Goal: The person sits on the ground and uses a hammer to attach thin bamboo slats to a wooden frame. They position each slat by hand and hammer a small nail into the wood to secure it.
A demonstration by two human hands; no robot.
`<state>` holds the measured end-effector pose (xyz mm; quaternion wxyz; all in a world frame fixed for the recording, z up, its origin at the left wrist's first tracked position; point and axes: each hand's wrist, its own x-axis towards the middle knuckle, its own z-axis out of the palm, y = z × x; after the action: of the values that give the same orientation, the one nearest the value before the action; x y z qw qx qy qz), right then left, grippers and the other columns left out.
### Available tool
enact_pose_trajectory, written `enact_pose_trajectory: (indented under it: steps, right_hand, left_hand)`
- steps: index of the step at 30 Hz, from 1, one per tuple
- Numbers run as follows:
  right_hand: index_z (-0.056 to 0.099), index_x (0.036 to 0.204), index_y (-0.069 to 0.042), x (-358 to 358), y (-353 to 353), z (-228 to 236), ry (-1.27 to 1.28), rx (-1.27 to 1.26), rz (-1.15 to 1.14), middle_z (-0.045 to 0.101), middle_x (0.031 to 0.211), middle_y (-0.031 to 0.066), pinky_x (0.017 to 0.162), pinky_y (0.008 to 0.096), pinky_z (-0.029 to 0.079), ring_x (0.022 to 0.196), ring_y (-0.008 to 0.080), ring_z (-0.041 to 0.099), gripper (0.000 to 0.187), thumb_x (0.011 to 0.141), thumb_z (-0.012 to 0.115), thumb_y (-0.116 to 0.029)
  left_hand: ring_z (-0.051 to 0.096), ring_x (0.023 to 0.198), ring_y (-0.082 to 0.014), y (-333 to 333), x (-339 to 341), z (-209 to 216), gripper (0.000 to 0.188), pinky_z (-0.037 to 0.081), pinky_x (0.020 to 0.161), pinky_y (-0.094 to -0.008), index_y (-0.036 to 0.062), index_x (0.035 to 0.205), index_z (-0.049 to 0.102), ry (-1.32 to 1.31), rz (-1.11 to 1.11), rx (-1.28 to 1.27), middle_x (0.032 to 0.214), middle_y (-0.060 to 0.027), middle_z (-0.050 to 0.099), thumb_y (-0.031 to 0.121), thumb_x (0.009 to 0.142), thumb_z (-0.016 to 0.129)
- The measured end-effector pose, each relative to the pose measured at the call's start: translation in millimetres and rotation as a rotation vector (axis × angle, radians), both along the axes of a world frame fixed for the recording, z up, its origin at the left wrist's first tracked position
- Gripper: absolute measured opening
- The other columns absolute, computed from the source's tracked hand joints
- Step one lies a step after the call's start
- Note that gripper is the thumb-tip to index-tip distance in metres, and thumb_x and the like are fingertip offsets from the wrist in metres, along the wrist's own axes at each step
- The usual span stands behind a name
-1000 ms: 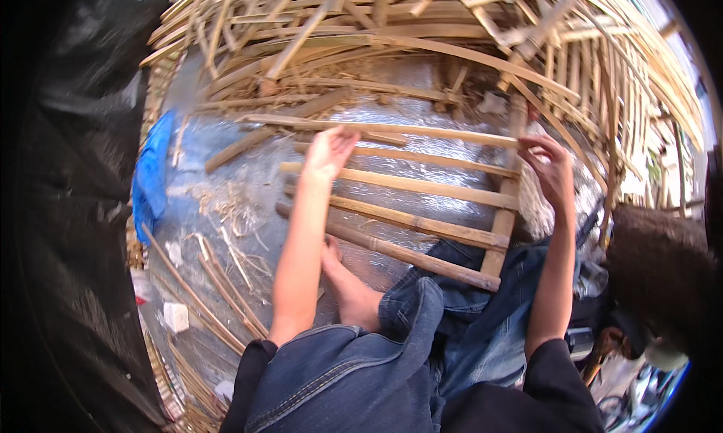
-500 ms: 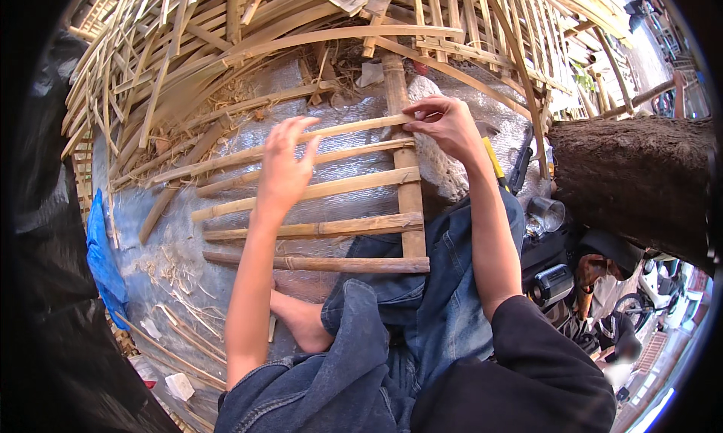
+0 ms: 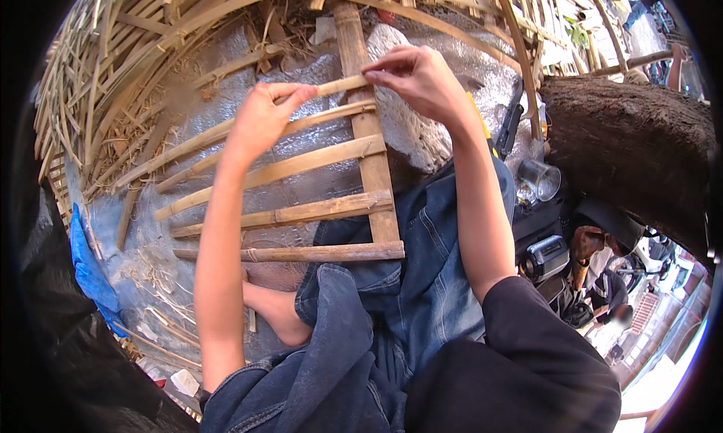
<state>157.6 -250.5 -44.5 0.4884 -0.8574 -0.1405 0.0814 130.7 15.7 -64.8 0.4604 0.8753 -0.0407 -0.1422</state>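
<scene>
My left hand (image 3: 262,123) is closed round a narrow bamboo slat (image 3: 340,85), fingertips and thumb gripping it. With thumb and fingers, my right hand (image 3: 423,83) pinches the right end of that same slat, over a flat bamboo crosspiece (image 3: 382,228). Below it several more slats, among them a middle slat (image 3: 316,159) and a near slat (image 3: 301,253), lie fanned out with their right ends on the crosspiece. How they are fastened I cannot tell. The near end of this frame rests by my bent leg in blue jeans (image 3: 440,230).
A pale rough stone (image 3: 413,132) stands right of the crosspiece, with a black-handled tool (image 3: 512,120) beyond. Farther right are a clear jar (image 3: 539,180), a black device (image 3: 547,258) and a thick log (image 3: 625,128). Bamboo latticework (image 3: 83,79) curves round the back; a blue tarp (image 3: 92,271) lies left.
My left hand, open above the slat before, has closed on it. My right hand still pinches the slat's end. The whole view has shifted, so the frame appears farther left and higher.
</scene>
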Motion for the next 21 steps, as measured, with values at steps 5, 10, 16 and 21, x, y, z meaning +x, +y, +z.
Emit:
enact_pose_trajectory:
  steps: [5,10,16,21]
  right_hand:
    - [0.077,0.101,-0.001,-2.4,-0.2,-1.0,0.077,-0.023,0.007,0.071,0.087,0.0074,0.071,0.0266,0.052,0.079,0.0107,0.065,0.021,0.087,0.076,-0.017]
    - [0.079,0.098,-0.006,0.8,-2.7,-3.9,0.068,-0.003,0.013,0.074,0.082,0.0118,0.069,0.0297,0.053,0.071,0.0169,0.068,0.023,0.081,0.078,-0.022]
    - [0.078,0.097,-0.006,-3.7,3.9,2.7,0.01,-0.11,-0.006,0.074,0.083,0.0123,0.072,0.0327,0.054,0.074,0.0224,0.07,0.021,0.082,0.075,-0.021]
    - [0.078,0.097,-0.004,-6.8,3.3,2.1,0.012,-0.059,-0.018,0.07,0.081,0.0102,0.067,0.03,0.051,0.072,0.015,0.065,0.022,0.083,0.078,-0.021]
  left_hand:
    - [0.064,0.088,-0.0077,3.4,1.3,3.1,0.034,0.05,0.083,-0.0269,-0.0027,0.109,0.073,0.007,-0.072,0.002,0.095,-0.0063,0.076,0.028,0.096,0.067]
    - [0.064,0.091,-0.0085,-1.0,-3.9,-0.1,0.033,0.05,0.085,-0.0269,-0.0024,0.109,0.073,-0.01,-0.038,-0.048,0.097,-0.0079,0.076,0.027,0.095,0.068]
    - [0.068,0.095,-0.0123,2.4,-9.6,-5.0,0.033,0.05,0.088,-0.0276,-0.0014,0.109,0.073,-0.103,-0.025,0.018,0.1,-0.0102,0.076,0.028,0.095,0.068]
    - [0.069,0.095,-0.0146,2.7,-4.5,-3.2,0.033,0.05,0.088,-0.0283,-0.0014,0.109,0.073,-0.159,-0.06,0.056,0.101,-0.0116,0.076,0.029,0.095,0.067]
